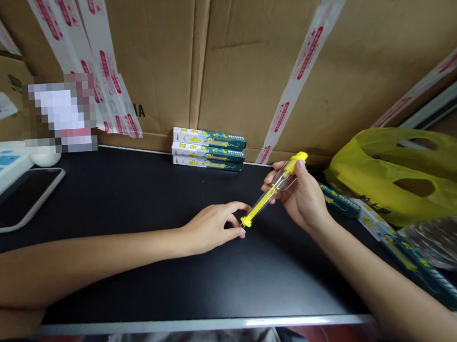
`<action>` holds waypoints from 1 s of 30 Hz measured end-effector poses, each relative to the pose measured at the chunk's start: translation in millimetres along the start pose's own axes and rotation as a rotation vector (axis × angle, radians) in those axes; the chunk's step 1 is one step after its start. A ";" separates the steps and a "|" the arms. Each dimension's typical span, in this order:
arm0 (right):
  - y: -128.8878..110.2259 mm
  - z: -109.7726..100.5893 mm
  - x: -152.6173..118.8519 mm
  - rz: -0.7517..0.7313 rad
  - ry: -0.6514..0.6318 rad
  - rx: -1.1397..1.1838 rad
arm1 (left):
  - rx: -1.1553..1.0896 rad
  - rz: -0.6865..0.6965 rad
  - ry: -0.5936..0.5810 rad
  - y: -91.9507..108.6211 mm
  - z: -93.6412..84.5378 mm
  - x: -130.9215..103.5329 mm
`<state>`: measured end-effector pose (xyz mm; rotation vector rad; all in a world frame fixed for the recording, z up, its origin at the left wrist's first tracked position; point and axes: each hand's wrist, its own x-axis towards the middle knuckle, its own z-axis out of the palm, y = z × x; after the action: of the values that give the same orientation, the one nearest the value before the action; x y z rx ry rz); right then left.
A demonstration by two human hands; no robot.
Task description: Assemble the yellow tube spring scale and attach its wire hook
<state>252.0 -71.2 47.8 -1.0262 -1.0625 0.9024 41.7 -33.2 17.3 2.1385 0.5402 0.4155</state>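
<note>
A spring scale (266, 197), a clear tube with yellow end caps and a yellow marked strip inside, is held at a slant above the black table. My right hand (305, 200) is closed around its upper part, the thumb pressed near the top yellow cap. At the lower cap, my left hand (212, 226) curls its thumb and index finger about the small metal hook end. Those fingertips partly hide the hook. Behind the hands, a stack of printed spring scale boxes (207, 150) lies on the table.
Tall taped cardboard boxes (237, 62) wall off the back. On the right are a yellow plastic bag (367, 167), clear plastic wrapping (445, 237) and more printed boxes (407, 253). A phone (24, 196) and a white power strip (3, 166) lie left. The table's front edge (207, 324) runs below.
</note>
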 end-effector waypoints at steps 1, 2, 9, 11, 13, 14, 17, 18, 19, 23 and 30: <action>0.0 -0.9 0.5 -0.005 0.001 -0.009 | 0.076 0.018 0.018 0.5 0.7 -1.0; 0.0 -1.9 1.2 -0.010 0.004 -0.021 | 0.132 0.033 0.021 0.9 1.7 -1.9; -3.9 -9.2 8.5 -0.043 0.055 -0.095 | -0.014 0.005 -0.163 3.4 10.9 -7.6; -5.9 -11.8 11.2 -0.051 0.082 -0.093 | -0.076 0.013 -0.211 3.9 12.7 -8.5; -7.9 -16.4 14.6 -0.069 0.115 -0.084 | -0.096 0.009 -0.254 4.7 13.3 -9.1; -8.9 -19.5 16.7 -0.083 0.128 -0.083 | -0.096 0.004 -0.274 5.4 13.1 -9.3; -11.4 -30.8 23.9 -0.135 0.141 -0.118 | -0.090 -0.003 -0.307 7.3 11.7 -9.6; -11.8 -34.3 26.2 -0.151 0.141 -0.136 | -0.091 0.002 -0.311 7.7 11.3 -9.6; -12.0 -37.1 28.2 -0.162 0.139 -0.151 | -0.093 0.009 -0.313 7.8 11.1 -9.5; -9.5 -35.7 28.2 -0.144 0.129 -0.152 | -0.139 -0.006 -0.308 6.7 10.9 -7.6; 1.1 -1.9 2.8 0.020 0.019 -0.045 | -0.230 -0.084 -0.244 1.8 11.2 -3.5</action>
<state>254.3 -68.7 47.2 -1.0821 -1.0620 0.8865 44.4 -43.5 12.1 1.9037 0.4188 0.1575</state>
